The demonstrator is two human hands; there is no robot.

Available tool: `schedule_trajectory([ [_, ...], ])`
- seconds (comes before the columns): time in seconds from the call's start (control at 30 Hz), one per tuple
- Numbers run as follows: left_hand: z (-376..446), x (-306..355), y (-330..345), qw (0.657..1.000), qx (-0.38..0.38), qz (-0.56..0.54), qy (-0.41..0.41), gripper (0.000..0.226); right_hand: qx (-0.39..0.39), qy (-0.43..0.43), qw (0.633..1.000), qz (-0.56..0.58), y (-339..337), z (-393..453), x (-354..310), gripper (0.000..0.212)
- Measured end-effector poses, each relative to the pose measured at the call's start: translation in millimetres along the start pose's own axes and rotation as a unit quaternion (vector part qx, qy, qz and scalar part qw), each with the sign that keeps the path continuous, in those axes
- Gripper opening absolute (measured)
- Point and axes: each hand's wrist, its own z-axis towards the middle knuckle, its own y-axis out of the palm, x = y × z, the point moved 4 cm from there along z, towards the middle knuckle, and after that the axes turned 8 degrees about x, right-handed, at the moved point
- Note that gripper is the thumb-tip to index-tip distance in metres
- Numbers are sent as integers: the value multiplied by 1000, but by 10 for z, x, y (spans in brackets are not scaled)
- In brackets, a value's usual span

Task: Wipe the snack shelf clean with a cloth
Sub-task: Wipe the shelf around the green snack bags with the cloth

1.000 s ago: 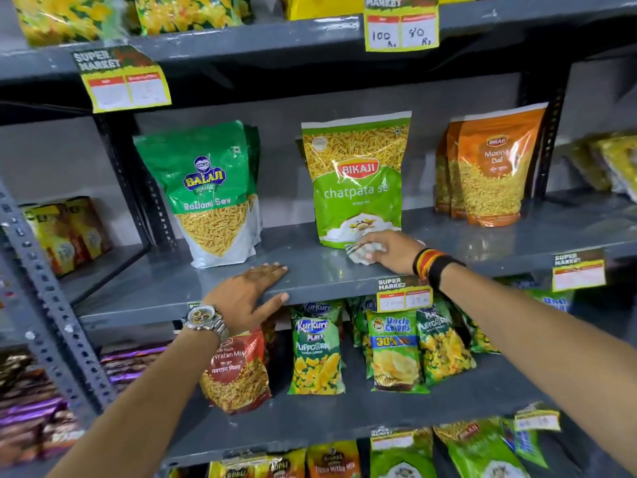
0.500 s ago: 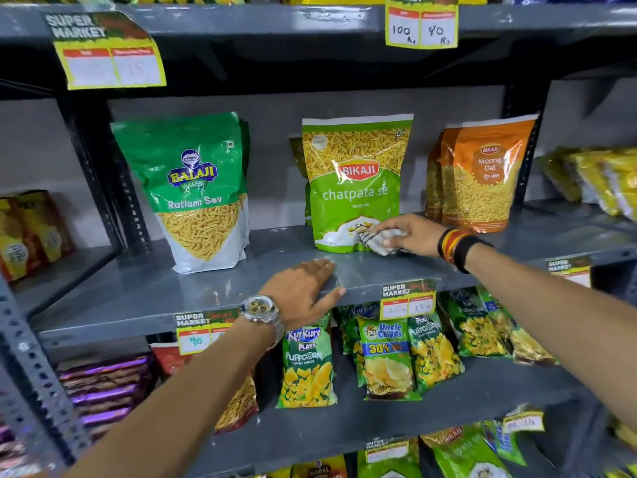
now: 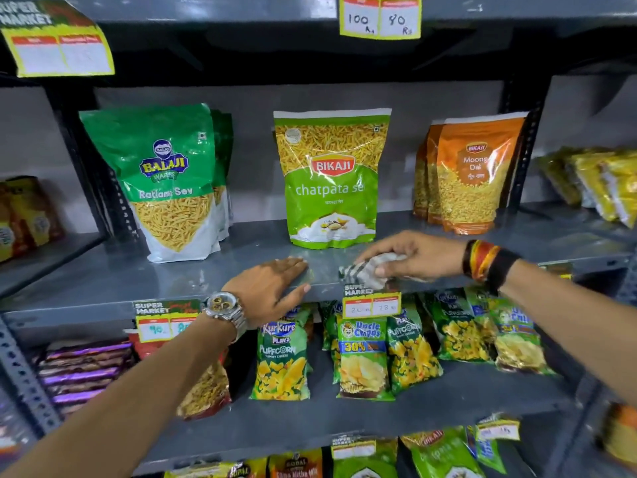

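A grey metal snack shelf [image 3: 113, 277] runs across the middle of the view. My right hand [image 3: 410, 251] presses a crumpled grey-and-white striped cloth [image 3: 362, 270] onto the shelf near its front edge, just in front of the green Bikaji chatpata sev bag [image 3: 331, 177]. My left hand [image 3: 272, 288] lies flat on the shelf's front edge, fingers apart, a little left of the cloth, holding nothing. A silver watch is on that wrist.
A green Balaji Ratlam Sev bag [image 3: 162, 181] stands at the left of the shelf, orange Moong Dal bags [image 3: 472, 174] at the right. Price tags [image 3: 372, 303] hang from the front edge. Puffcorn and chips packets [image 3: 362, 357] fill the shelf below.
My right hand has drawn the cloth forward from the base of the Bikaji bag toward the shelf's front edge. My left hand has slid right along the edge, closer to the cloth.
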Motion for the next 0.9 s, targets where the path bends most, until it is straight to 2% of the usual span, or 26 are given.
schedule_trajectory([
  [0.07, 34, 72, -21, 1000, -5, 7, -7, 88, 36, 10, 999, 12, -255, -64, 60, 36],
  [0.13, 104, 211, -36, 1000, -5, 13, -19, 92, 116, 39, 992, -6, -473, -3, 277, 29],
  [0.2, 213, 395, -10, 999, -10, 16, -31, 98, 140, 72, 987, -43, -510, 72, 492, 26],
  [0.27, 304, 532, 57, 998, -20, 18, -52, 98, 131, 72, 987, -62, -371, 103, 610, 27],
  [0.37, 354, 601, 113, 996, -20, 24, -79, 95, 113, 13, 992, -60, -189, -88, 477, 30],
  [0.47, 343, 619, 123, 996, -20, 27, -84, 92, 11, -59, 998, -1, -240, -408, 344, 30],
  [0.5, 347, 624, 118, 996, -20, 27, -88, 93, -1, -66, 998, 10, -337, -454, 360, 30],
  [0.57, 359, 639, 103, 995, -21, 29, -95, 96, 53, -59, 997, 5, -567, -413, 489, 29],
  [0.67, 363, 649, 103, 994, -16, 32, -100, 98, 134, 4, 990, -46, -669, -243, 784, 29],
  [0.77, 357, 646, 100, 994, -18, 33, -99, 100, 122, 12, 990, -65, -432, -249, 806, 29],
  [0.9, 342, 632, 110, 996, -16, 25, -83, 100, 29, 1, 999, -38, -474, -562, 530, 30],
])
